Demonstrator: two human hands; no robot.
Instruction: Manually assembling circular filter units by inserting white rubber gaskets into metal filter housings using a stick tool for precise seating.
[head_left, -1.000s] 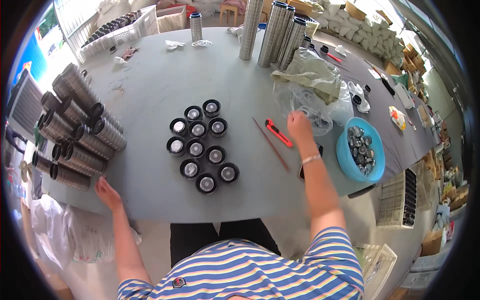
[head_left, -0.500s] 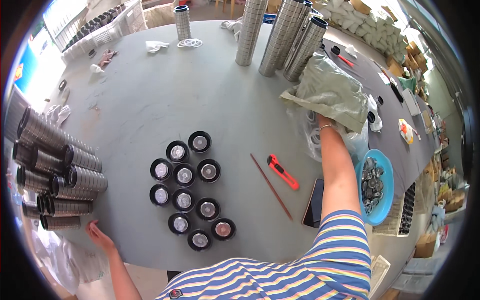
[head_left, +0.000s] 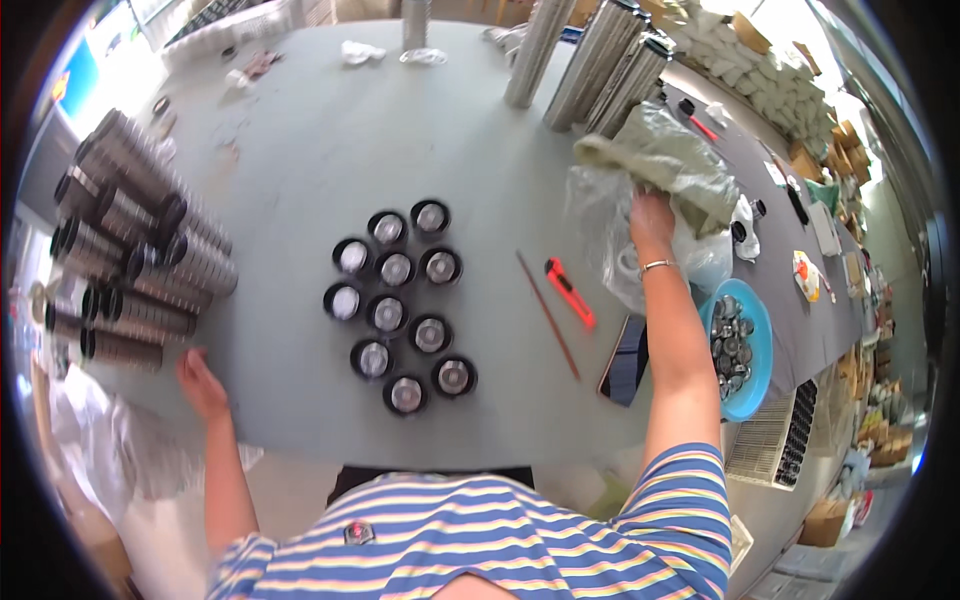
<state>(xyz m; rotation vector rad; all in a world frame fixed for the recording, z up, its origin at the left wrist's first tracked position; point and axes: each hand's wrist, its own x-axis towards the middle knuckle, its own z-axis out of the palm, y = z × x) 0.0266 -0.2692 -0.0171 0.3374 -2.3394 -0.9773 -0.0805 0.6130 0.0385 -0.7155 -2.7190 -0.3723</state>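
Observation:
My right hand [head_left: 652, 218] is at the mouth of a clear plastic bag [head_left: 612, 232], beneath a crumpled grey-green sheet [head_left: 680, 150]. Its fingers look curled together, and whatever they hold is hidden. My left hand [head_left: 203, 385] holds nothing; its fingers stretch out, apart, beside the near end of the stacked metal-banded cylinders [head_left: 150, 310]. Between my hands, several black round cups [head_left: 397, 268] with silvery discs in their centres form a loose cluster on the grey table [head_left: 300, 130].
A red box cutter [head_left: 570, 292], a thin brown rod [head_left: 548, 315] and a dark phone [head_left: 625, 362] lie left of my right forearm. To its right, a blue basin [head_left: 762, 345] contains small metal parts. Tall ringed columns [head_left: 590, 75] stand at the back.
My right hand has drawn partly out of the bag, so its back and knuckles now show. My left hand stays by the stacks. The whole view has shifted, with the table higher in it.

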